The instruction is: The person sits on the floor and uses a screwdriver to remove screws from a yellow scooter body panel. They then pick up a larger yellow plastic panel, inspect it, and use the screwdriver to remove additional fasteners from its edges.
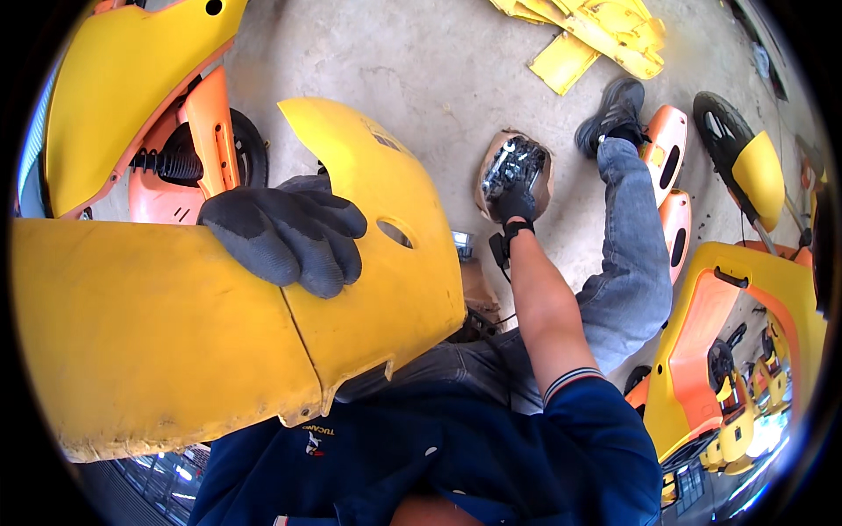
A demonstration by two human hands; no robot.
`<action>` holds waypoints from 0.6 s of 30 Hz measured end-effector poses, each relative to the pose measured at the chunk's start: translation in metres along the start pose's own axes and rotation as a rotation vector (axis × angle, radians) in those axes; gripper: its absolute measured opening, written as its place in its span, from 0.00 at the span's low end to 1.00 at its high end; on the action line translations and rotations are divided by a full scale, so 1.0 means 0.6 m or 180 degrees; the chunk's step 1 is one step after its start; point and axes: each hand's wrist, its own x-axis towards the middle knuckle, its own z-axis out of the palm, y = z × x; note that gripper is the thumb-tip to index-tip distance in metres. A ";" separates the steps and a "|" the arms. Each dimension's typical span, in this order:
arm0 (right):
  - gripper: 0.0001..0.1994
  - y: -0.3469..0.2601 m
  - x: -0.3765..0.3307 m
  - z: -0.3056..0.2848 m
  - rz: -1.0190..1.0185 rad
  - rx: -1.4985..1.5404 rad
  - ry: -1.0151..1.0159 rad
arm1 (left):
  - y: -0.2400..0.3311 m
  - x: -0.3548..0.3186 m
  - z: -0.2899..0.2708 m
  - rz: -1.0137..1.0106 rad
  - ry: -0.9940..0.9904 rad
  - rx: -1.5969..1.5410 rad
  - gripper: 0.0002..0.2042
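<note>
A large yellow body panel (158, 333) lies across the left side, scuffed along its lower edge. Against it sits a curved yellow panel piece (395, 298) with an oval slot, a narrow seam between them. My left hand (285, 232), in a dark grey glove, is closed over the upper edge by that seam, fingers bent down onto the yellow surface; its arm is hidden. My right hand (516, 203), also gloved, reaches into an open brown carton (545, 195) on the floor. Loose metal bolts and small dark hardware (511, 162) fill it. The right fingers are mostly hidden among these pieces.
An orange and yellow vehicle body (140, 96) with a black coil spring (162, 160) stands at upper left. Yellow panels (605, 39) lie on the far floor. Orange parts (668, 149) rest beside my leg; a yellow-orange frame (702, 342) stands at right.
</note>
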 end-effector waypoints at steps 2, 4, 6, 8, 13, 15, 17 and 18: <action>0.15 -0.008 -0.003 -0.029 0.0155 0.0174 0.0263 | -0.020 -0.010 -0.019 0.0086 -0.0103 -0.0081 0.23; 0.15 0.093 0.053 0.076 -0.0617 -0.0662 -0.0018 | -0.015 -0.002 -0.025 0.0078 -0.0097 -0.0126 0.23; 0.15 0.094 0.058 0.093 -0.0890 -0.0853 -0.0231 | -0.015 -0.004 -0.023 0.0057 -0.0081 -0.0094 0.23; 0.14 -0.003 -0.001 0.006 -0.0579 -0.0397 -0.0328 | -0.014 -0.006 -0.018 0.0040 -0.0107 -0.0040 0.23; 0.12 0.007 0.002 0.025 -0.0900 -0.0663 0.0006 | -0.012 -0.008 -0.024 0.0040 -0.0136 -0.0054 0.23; 0.12 0.012 0.002 0.033 -0.1113 -0.0672 0.0195 | -0.011 -0.008 -0.024 0.0028 -0.0136 -0.0049 0.23; 0.11 0.015 0.009 0.041 -0.0971 -0.0608 0.0011 | -0.008 -0.005 -0.027 0.0008 -0.0176 -0.0047 0.23; 0.11 0.011 0.008 0.035 -0.0901 -0.0590 -0.0074 | -0.008 -0.006 -0.029 0.0003 -0.0201 -0.0042 0.23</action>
